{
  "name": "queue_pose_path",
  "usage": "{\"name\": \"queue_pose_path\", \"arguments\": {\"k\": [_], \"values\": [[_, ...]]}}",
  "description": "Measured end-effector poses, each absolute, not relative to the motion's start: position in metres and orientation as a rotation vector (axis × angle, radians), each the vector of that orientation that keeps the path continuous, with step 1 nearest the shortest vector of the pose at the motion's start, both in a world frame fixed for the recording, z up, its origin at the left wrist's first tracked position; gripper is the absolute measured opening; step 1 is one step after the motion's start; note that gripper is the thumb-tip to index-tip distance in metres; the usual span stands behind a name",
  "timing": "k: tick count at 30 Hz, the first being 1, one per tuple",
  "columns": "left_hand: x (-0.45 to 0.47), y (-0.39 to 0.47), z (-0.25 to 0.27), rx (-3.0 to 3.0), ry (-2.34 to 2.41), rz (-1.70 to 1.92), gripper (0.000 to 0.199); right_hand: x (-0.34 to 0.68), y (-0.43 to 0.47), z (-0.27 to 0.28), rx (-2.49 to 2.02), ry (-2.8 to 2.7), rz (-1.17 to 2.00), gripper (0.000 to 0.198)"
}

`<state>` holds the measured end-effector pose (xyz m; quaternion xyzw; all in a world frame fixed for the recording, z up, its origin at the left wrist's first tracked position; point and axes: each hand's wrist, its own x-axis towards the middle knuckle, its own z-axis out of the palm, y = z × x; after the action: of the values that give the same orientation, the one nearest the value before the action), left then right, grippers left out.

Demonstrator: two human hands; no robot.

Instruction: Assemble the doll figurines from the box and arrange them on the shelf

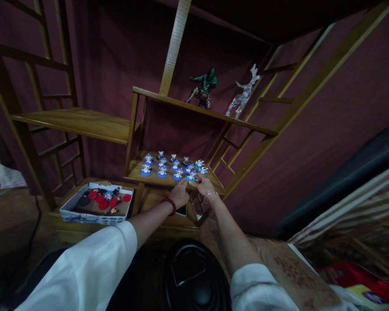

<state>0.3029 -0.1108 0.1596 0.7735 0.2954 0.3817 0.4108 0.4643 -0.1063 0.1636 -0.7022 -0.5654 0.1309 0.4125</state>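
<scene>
Rows of small blue-and-white figurines on round bases stand on a wooden shelf (134, 169). At the front right of the rows, one figurine (191, 175) is between my two hands. My left hand (180, 194) touches its base from the left, fingers mostly curled. From the right, my right hand (203, 186) pinches at the same figurine, its thumb and fingertips close together. Another figurine (177, 173) stands upright just left of it. Behind the blue ones is a row of dark figurines (173, 158). Lighter blue figurines (200, 163) stand at the right end.
A shallow cardboard box (97, 219) with red discs and loose figurines sits lower left. The shelf above carries a green figure (205, 86) and a clear deer statue (241, 99). A black rounded object (196, 276) is below my arms. Slanted wooden posts frame the shelf.
</scene>
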Motion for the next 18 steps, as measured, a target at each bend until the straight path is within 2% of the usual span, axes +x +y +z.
{"name": "queue_pose_path", "arguments": {"k": [11, 18], "values": [[0.303, -0.110, 0.160, 1.915, 0.756, 0.958, 0.064, 0.464, -0.107, 0.172, -1.723, -1.504, 0.419, 0.040], [0.302, -0.115, 0.162, 1.914, 0.760, 0.947, 0.065, 0.461, -0.110, 0.174, -1.724, -1.556, 0.329, 0.030]]}}
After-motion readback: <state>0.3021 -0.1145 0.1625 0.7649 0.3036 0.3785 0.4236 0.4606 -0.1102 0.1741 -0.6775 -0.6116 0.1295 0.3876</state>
